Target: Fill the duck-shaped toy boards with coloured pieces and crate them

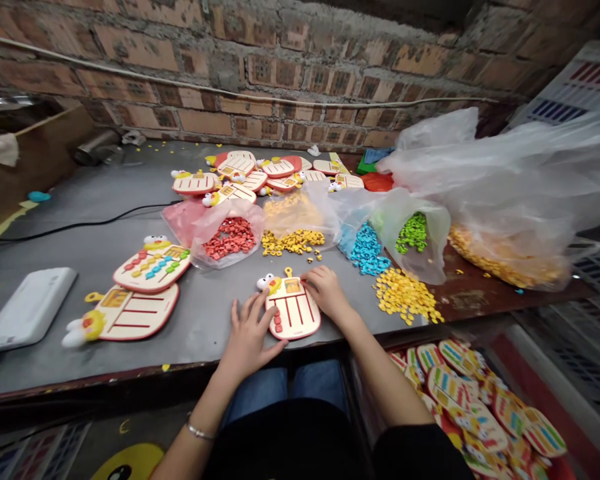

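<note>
A cream toy board (299, 316) with a red rim, a yellow duck-like head and upright slots lies flat at the table's front edge. Several red beads (279, 321) sit in its leftmost slot. My left hand (249, 333) rests along the board's left side, fingers spread, thumb near the bottom edge and fingertips by the red beads. At the upper right corner, my right hand (326, 288) has thumb and fingertips drawn together; whatever they hold is too small to make out.
Open bags of red beads (230, 238), yellow beads (295, 241), blue beads (366, 250) and green beads (413, 233) lie behind the board. Loose yellow beads (405, 293) are heaped at right. A bead-filled board (153, 267) overlaps another board (140, 312) beside a white box (27, 310). A crate (540, 373) holds finished-looking boards.
</note>
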`<state>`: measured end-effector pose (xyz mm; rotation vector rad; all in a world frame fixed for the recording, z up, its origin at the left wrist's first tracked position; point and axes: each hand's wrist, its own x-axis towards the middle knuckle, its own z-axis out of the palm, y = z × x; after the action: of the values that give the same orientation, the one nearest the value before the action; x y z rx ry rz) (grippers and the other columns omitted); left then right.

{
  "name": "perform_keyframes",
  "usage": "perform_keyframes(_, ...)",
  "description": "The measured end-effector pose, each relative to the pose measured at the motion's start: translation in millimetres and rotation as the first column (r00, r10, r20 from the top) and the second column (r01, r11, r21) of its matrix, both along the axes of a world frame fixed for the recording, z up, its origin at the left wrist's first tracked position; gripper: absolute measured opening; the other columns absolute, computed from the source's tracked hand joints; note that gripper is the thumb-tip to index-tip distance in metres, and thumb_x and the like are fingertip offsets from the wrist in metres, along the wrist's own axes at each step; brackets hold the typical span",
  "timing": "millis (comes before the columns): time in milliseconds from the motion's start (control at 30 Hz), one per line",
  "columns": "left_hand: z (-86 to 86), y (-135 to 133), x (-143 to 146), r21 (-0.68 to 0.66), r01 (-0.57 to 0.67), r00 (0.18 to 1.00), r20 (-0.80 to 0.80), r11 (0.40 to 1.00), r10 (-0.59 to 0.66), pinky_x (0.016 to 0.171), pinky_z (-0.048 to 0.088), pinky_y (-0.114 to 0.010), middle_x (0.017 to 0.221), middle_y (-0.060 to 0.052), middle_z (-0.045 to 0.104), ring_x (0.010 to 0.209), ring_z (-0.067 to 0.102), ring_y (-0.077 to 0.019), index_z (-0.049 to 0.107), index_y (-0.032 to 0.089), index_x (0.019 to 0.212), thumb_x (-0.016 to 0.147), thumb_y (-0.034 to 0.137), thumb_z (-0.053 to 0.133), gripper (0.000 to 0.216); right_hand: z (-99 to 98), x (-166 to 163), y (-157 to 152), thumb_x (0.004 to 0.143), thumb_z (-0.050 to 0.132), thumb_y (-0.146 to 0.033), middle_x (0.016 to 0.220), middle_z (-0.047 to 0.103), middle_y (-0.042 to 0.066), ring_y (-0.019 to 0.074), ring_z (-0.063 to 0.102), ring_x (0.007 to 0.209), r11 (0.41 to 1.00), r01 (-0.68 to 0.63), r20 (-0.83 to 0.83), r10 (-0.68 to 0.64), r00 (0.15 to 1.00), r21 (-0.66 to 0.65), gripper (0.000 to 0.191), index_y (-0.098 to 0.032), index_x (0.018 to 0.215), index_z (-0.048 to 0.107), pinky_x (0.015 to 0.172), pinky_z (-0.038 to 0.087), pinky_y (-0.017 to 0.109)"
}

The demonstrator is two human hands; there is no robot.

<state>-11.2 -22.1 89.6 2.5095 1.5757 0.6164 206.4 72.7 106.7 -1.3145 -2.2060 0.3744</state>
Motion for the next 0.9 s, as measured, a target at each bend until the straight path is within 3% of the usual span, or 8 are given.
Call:
perform_keyframes(67,-0.1,0,0,-0.005,-0.002,1.000,-0.002,1.000,0.002,0.109,0.015,-0.066,0.151,-0.015,0.032,0.133,0.033,-0.0364,0.055,0.021,0.120,0.079,0.045,0.061,0.047,-1.6,-1,3,0.087,0.058,-0.014,0.082,0.063,0.007,0.0224,0.053,0.088,0.999,0.028,0.134,-0.030,0.990,0.020,0.011,-0.017,0.080,0.067,0.078,0.039,0.035)
perform_keyframes(167,-0.9,0,0,-0.006,-0.009,1.000,-0.009,1.000,0.009,0.108,0.015,-0.067,0.152,-0.014,0.032,0.133,0.033,-0.0367,0.056,0.021,0.120,0.080,0.046,0.061,0.047,-2.3,6,2,0.086,0.058,-0.011,0.080,0.062,0.007,0.0211,0.051,0.083,1.000,-0.029,0.148,0.028,0.989,-0.001,0.015,-0.017,0.074,0.065,0.073,0.038,0.032)
perform_keyframes(300,-0.4,0,0,-0.012,-0.001,1.000,-0.003,1.000,0.001,0.108,0.015,-0.067,0.151,-0.015,0.033,0.134,0.033,-0.0369,0.055,0.020,0.120,0.079,0.046,0.062,0.049,-1.7,16,-4,0.086,0.057,-0.009,0.079,0.062,0.005,0.0179,0.054,0.079,0.967,-0.240,-0.051,0.237,0.970,-0.087,0.015,-0.017,0.076,0.064,0.074,0.041,0.030)
perform_keyframes(500,-2.0,1,-2,-0.013,0.068,0.997,0.020,0.998,-0.068,0.112,0.015,-0.061,0.150,-0.018,0.033,0.136,0.034,-0.0315,0.051,0.018,0.124,0.082,0.045,0.059,0.050,-2.2,-27,-13,0.082,0.064,-0.013,0.086,0.069,0.004,0.0180,0.060,0.082,0.950,-0.275,-0.259,0.231,0.938,-0.150,0.013,-0.019,0.094,0.065,0.076,0.044,0.030)
perform_keyframes(667,-3.8,1,-2,-0.003,0.047,0.998,0.036,0.999,-0.047,0.114,0.014,-0.059,0.148,-0.018,0.037,0.135,0.037,-0.0308,0.041,0.017,0.134,0.078,0.043,0.061,0.065,0.8,-33,-7,0.082,0.066,-0.022,0.090,0.070,0.002,0.0161,0.063,0.079,0.851,-0.464,-0.358,0.365,0.859,-0.246,0.021,-0.020,0.103,0.066,0.073,0.046,0.027)
perform_keyframes(767,-1.6,1,-1,-0.007,0.053,0.998,0.021,0.999,-0.053,0.113,0.014,-0.060,0.150,-0.018,0.033,0.136,0.035,-0.0318,0.042,0.017,0.133,0.077,0.042,0.060,0.064,1.4,-13,15,0.086,0.061,-0.026,0.086,0.070,0.004,0.0158,0.062,0.074,0.933,-0.270,-0.361,0.172,0.917,-0.240,0.014,-0.018,0.095,0.067,0.067,0.047,0.026)
perform_keyframes(833,-0.2,1,0,-0.006,0.049,0.999,0.015,0.999,-0.048,0.113,0.014,-0.061,0.151,-0.017,0.032,0.135,0.035,-0.0326,0.044,0.017,0.132,0.077,0.042,0.061,0.063,1.9,-4,36,0.086,0.059,-0.022,0.088,0.069,0.006,0.0174,0.061,0.077,0.986,-0.022,-0.239,-0.018,0.971,-0.165,0.012,-0.016,0.092,0.067,0.070,0.046,0.029)
perform_keyframes(900,0.3,0,0,0.003,0.043,0.999,0.014,0.999,-0.043,0.112,0.014,-0.062,0.150,-0.017,0.033,0.135,0.035,-0.0334,0.045,0.018,0.132,0.077,0.042,0.061,0.062,1.8,-2,57,0.083,0.061,-0.018,0.094,0.069,0.009,0.0213,0.060,0.087,0.986,0.150,-0.032,-0.152,0.988,-0.074,0.012,-0.016,0.094,0.067,0.077,0.046,0.033)
